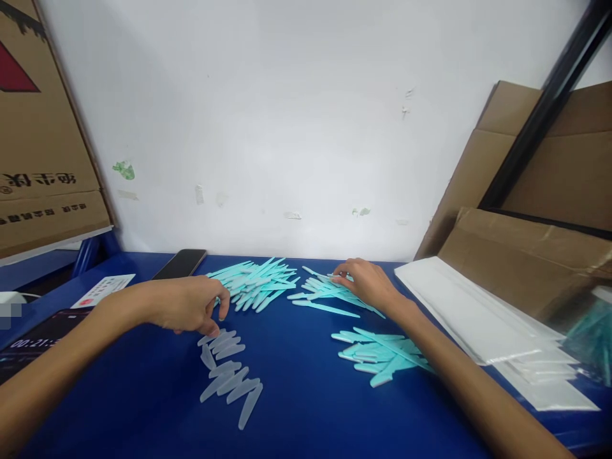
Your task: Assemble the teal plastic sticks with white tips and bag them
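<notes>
My left hand (194, 306) reaches down at the far end of a loose group of translucent blade covers (228, 370). Its fingers are bent and a little apart, with the tips by the nearest covers and nothing visible between them. My right hand (366, 280) is over a pile of teal eyebrow razors (325, 288) at the back. Its thumb and fingertips close on a razor there, partly hidden by the hand. A larger heap of teal razors (261, 284) lies between the hands. Another razor pile (377, 354) lies nearer, beside my right forearm.
A dark phone (184, 262) lies behind my left wrist. At left are a printed card (102, 290) and a device showing a timer (36, 341). White plastic sleeves (478, 312) are stacked at right, near cardboard (526, 255). A white wall (287, 127) backs the blue table (296, 408).
</notes>
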Demonstrator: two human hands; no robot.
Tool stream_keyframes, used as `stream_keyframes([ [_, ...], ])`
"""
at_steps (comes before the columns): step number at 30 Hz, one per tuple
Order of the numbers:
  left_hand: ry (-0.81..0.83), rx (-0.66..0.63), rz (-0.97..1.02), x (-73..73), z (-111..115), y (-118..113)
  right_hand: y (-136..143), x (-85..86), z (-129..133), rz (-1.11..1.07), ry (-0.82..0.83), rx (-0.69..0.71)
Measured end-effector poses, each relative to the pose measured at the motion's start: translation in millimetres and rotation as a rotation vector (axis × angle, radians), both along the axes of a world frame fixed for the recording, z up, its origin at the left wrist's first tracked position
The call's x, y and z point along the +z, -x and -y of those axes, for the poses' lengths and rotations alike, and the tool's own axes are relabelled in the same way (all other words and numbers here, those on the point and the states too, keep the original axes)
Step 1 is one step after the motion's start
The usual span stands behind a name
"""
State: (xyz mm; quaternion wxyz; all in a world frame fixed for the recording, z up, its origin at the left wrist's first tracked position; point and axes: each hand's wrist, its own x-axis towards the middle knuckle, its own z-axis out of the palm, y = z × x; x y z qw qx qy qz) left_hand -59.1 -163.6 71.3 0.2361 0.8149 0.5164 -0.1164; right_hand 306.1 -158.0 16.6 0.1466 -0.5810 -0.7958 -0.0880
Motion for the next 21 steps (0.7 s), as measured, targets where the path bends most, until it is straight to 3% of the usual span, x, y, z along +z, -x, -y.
stream_keyframes([
  [5,-0.039,-0.062,0.007,-10.3,-5.6,0.6,-3.5,24.5,11.2,-0.082,0.057,0.016],
  [10,-0.063,-0.104,-0.016,-14.7,-6.2,-4.3,-19.2,53.5,31.7,-0.159,0.559,0.151],
  [13,-0.088,-0.119,-0.008,-13.7,-4.0,-7.3,-26.5,54.7,39.2,-0.068,0.78,0.034],
  [16,-0.093,-0.078,0.043,-10.6,-1.8,-9.6,-26.0,48.1,39.8,-0.023,0.869,-0.058],
  [21,-0.201,-0.089,0.209,-4.8,1.0,-17.5,-19.3,38.8,34.9,-0.022,0.971,-0.024],
])
